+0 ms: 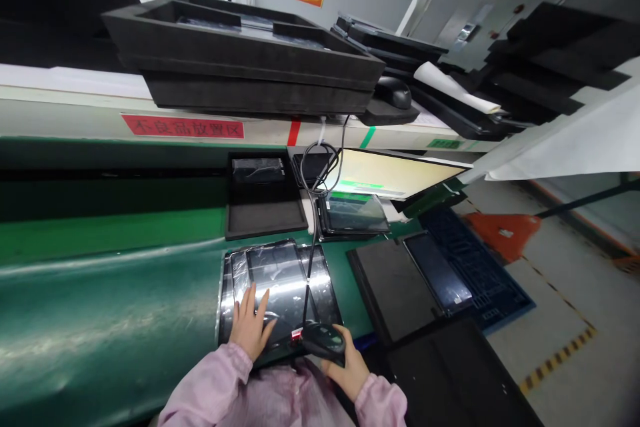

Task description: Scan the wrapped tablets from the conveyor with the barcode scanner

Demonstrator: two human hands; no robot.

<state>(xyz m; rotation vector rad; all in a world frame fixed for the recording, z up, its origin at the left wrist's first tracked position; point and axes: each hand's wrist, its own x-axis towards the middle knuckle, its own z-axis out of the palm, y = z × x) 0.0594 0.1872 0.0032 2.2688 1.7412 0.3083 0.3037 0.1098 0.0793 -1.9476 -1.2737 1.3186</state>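
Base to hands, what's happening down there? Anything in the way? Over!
Left hand spread on the shiny stacked panels. Right hand gripping the black scanner by their near edge. Scanner cable crossing in front of the panels.

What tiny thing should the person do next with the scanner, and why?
Maybe hold the barcode scanner steady at the near edge of the glossy panels, because the right hand grips it there, a red-and-white patch shows beside its head, and the left hand rests on the panels.

Right hand (352, 369) gripping a rounded black handheld scanner (325, 343), left hand (249, 328) just resting on shiny flat black panels (281, 273), green counter (125, 327) underneath.
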